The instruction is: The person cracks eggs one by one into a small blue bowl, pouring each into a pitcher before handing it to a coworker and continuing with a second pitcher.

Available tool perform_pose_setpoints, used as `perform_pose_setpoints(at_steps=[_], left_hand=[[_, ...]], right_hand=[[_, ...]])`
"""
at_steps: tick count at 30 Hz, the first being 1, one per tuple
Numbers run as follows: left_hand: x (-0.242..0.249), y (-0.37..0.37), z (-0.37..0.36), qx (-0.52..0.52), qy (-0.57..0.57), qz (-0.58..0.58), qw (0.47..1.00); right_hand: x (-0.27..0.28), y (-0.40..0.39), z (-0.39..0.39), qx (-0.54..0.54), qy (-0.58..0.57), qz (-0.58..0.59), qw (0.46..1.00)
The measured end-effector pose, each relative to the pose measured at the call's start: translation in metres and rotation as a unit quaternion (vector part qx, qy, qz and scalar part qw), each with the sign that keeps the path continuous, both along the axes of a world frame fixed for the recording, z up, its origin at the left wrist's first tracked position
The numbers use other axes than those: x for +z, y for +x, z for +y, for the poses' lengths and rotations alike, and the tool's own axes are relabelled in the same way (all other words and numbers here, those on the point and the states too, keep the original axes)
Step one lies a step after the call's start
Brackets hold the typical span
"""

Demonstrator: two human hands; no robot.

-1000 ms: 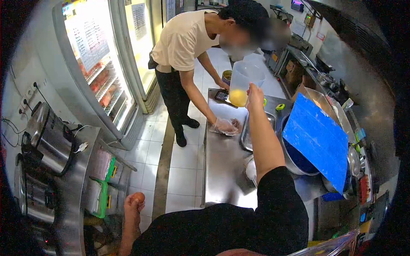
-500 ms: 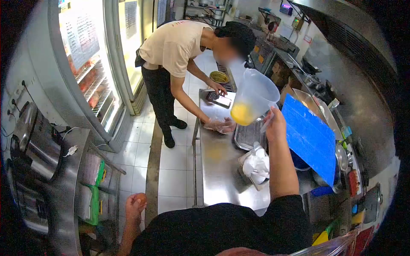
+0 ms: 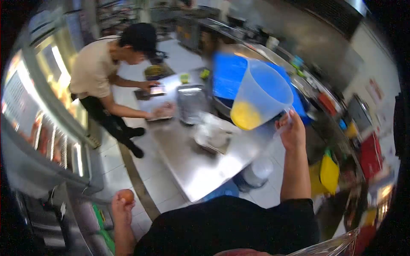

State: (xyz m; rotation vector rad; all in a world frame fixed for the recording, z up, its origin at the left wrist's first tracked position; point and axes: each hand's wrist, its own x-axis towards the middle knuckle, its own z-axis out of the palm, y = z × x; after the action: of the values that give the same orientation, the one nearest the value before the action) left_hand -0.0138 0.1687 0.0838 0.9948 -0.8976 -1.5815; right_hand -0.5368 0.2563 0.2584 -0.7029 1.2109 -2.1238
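My right hand (image 3: 290, 128) is closed round the handle of a translucent plastic measuring jug (image 3: 271, 87), raised over the right side of the steel table and tilted. Yellow liquid (image 3: 247, 116), like beaten egg, lies in the bottom of the jug. Low on the left, my left hand (image 3: 122, 209) has its fingers wrapped round a brown egg (image 3: 127, 196), held away from the table. Beneath and left of the jug sits a tray with white crumpled paper or plastic (image 3: 211, 131) in it. Part of the jug's handle is hidden by my fingers.
A co-worker (image 3: 96, 70) leans over the far end of the steel table (image 3: 188, 170), hands near a phone (image 3: 157, 89) and a clear bag (image 3: 163, 111). A metal tray (image 3: 191, 102) and a blue board (image 3: 228, 77) lie beyond. Lit fridges (image 3: 55, 111) line the left.
My view has turned to the right, so the table and co-worker appear farther left. Both hands keep hold of the jug and the egg.
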Motion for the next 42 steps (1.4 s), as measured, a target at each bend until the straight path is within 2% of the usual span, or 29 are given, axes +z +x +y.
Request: perform_pose_setpoints(at_steps=[4,5,7,13,17,20,21,23,24,26,28,29,31,32,33,34,36,37,38,40,42], left_hand=[[0.035,-0.061,0.020,-0.028,-0.006,-0.035,0.999],[0.040,-0.077,0.027,-0.083,-0.010,-0.025,0.996],[0.039,-0.120,0.039,-0.143,-0.002,-0.025,0.989],[0.029,-0.273,0.137,-0.267,0.021,-0.062,0.961],[0.026,-0.397,0.218,-0.350,0.040,-0.049,0.934],[-0.001,-0.474,0.245,-0.492,-0.005,-0.045,0.870],[-0.001,-0.505,0.263,-0.482,0.005,-0.048,0.875],[0.004,-0.559,0.297,-0.478,0.021,-0.055,0.876],[-0.002,-0.581,0.309,-0.488,0.035,-0.056,0.871],[-0.006,-0.626,0.325,-0.491,0.052,-0.067,0.867],[0.015,-0.669,0.336,-0.652,-0.041,-0.037,0.756],[0.018,-0.687,0.352,-0.714,-0.085,-0.015,0.695],[-0.009,-0.708,0.329,-0.688,-0.007,-0.027,0.725],[-0.003,-0.720,0.336,-0.668,0.036,-0.033,0.742],[0.001,-0.740,0.349,-0.686,-0.014,0.004,0.728],[0.003,-0.798,0.369,-0.697,0.003,-0.018,0.717],[-0.017,-0.855,0.358,-0.718,0.027,-0.044,0.694],[-0.018,-0.883,0.367,-0.680,0.057,-0.065,0.728],[-0.014,-0.910,0.367,-0.702,0.051,-0.071,0.707],[-0.012,-0.964,0.378,-0.741,0.046,-0.071,0.666],[-0.005,-1.015,0.399,-0.754,0.051,-0.049,0.653]], right_hand=[[-0.008,-0.042,0.104,-0.114,-0.015,-0.022,0.993],[-0.012,-0.052,0.131,-0.140,-0.013,-0.032,0.990],[-0.026,-0.077,0.189,-0.177,-0.002,-0.041,0.983],[-0.093,-0.164,0.379,-0.269,0.025,-0.018,0.963],[-0.127,-0.208,0.486,-0.328,0.120,-0.010,0.937],[-0.153,-0.225,0.544,-0.361,0.202,0.011,0.910],[-0.160,-0.235,0.565,-0.358,0.217,0.017,0.908],[-0.172,-0.246,0.596,-0.398,0.210,0.001,0.893],[-0.157,-0.242,0.603,-0.423,0.196,-0.009,0.885],[-0.165,-0.262,0.629,-0.427,0.239,0.000,0.872],[-0.202,-0.291,0.633,-0.422,0.198,-0.011,0.885],[-0.203,-0.295,0.642,-0.436,0.188,-0.011,0.880],[-0.200,-0.299,0.636,-0.447,0.184,-0.004,0.875],[-0.200,-0.306,0.637,-0.455,0.180,-0.015,0.872],[-0.202,-0.317,0.639,-0.460,0.177,-0.027,0.870],[-0.201,-0.363,0.665,-0.464,0.170,-0.056,0.867],[-0.189,-0.386,0.675,-0.489,0.155,-0.070,0.856],[-0.169,-0.392,0.676,-0.489,0.140,-0.072,0.858],[-0.155,-0.401,0.678,-0.489,0.127,-0.077,0.860],[-0.171,-0.426,0.693,-0.527,0.134,-0.093,0.834],[-0.174,-0.445,0.705,-0.549,0.140,-0.102,0.817]])
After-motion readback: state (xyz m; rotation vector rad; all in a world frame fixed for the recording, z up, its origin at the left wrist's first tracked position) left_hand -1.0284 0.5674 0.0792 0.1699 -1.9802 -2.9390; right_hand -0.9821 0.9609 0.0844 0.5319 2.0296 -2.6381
